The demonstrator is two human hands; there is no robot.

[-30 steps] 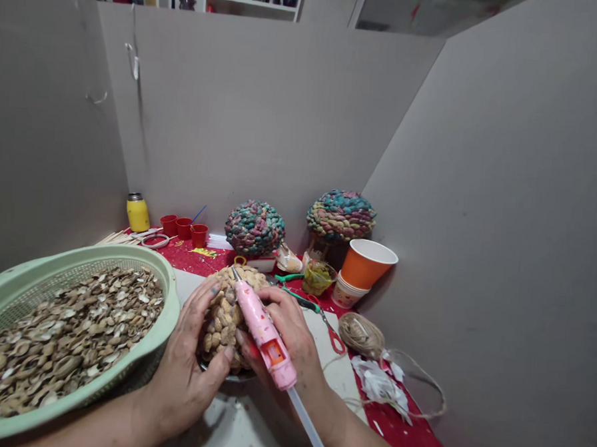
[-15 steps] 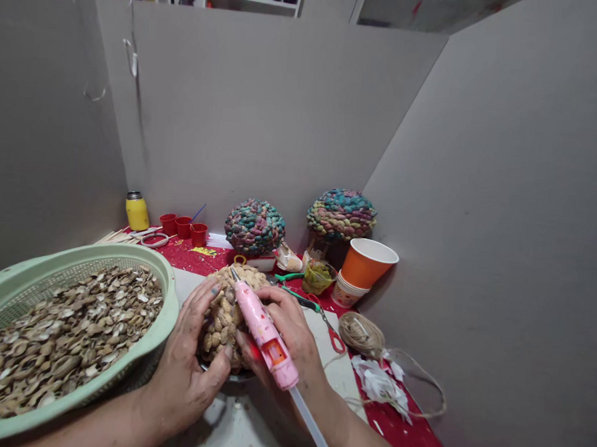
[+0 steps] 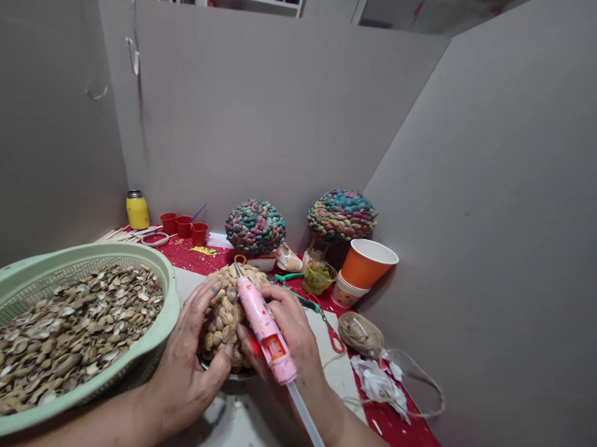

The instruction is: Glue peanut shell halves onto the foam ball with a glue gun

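A rounded form covered in peanut shells point(image 3: 220, 323) sits in front of me, its underside in what looks like a metal bowl, of which only a rim shows. My left hand point(image 3: 192, 351) curves round its left side, thumb pressed to the front. In my right hand point(image 3: 293, 333) is a pink hot glue gun point(image 3: 263, 322), its metal nozzle pointing up and away over the shells. A translucent glue stick point(image 3: 311, 421) sticks out of its back end. The right fingers also rest against the form's right side. To the left, a green colander point(image 3: 167, 290) holds many peanut shell halves point(image 3: 67, 335).
Behind stand two colourful shell-covered domes point(image 3: 255, 226), small red cups point(image 3: 199, 234) and a yellow bottle point(image 3: 138, 211). On the right are paper cups point(image 3: 369, 264), red-handled scissors point(image 3: 335, 339), a twine ball point(image 3: 360, 335) and crumpled white tissue point(image 3: 380, 384). Grey panels point(image 3: 503, 227) enclose the table.
The glue gun has shifted very slightly, its nozzle a touch higher. Both hands keep their hold on the shell-covered form; the view has barely moved.
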